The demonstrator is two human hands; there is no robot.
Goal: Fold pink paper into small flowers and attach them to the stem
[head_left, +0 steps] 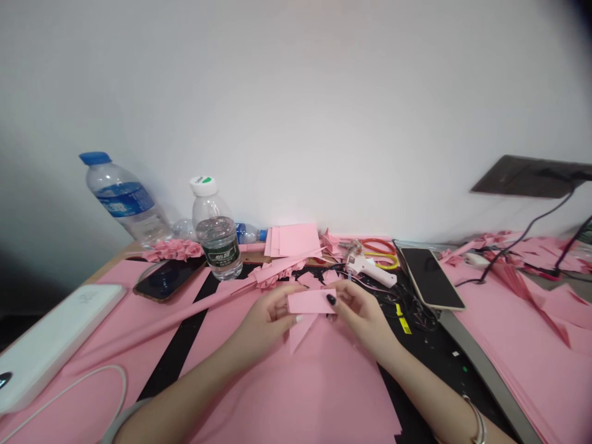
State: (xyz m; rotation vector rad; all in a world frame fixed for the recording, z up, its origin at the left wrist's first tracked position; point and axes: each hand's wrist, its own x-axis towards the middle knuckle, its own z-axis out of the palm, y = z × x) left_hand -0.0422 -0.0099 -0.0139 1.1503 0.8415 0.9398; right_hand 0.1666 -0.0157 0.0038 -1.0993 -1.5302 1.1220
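A small pink paper piece (311,301) is held between both hands above the table's middle. My left hand (263,320) pinches its left end, fingers curled. My right hand (358,311) grips its right end, with a dark-painted thumbnail on top. A pointed flap of the paper hangs down below the hands. Large pink paper sheets (300,388) lie under my forearms.
Behind the hands lie a white glue gun (372,270), scissors with red and yellow handles (382,251), a pink paper stack (296,239) and folded pink flowers (173,250). Two upright water bottles (216,228) and a phone (169,277) stand left; another phone (430,277) and cables right. A white power bank (50,339) is far left.
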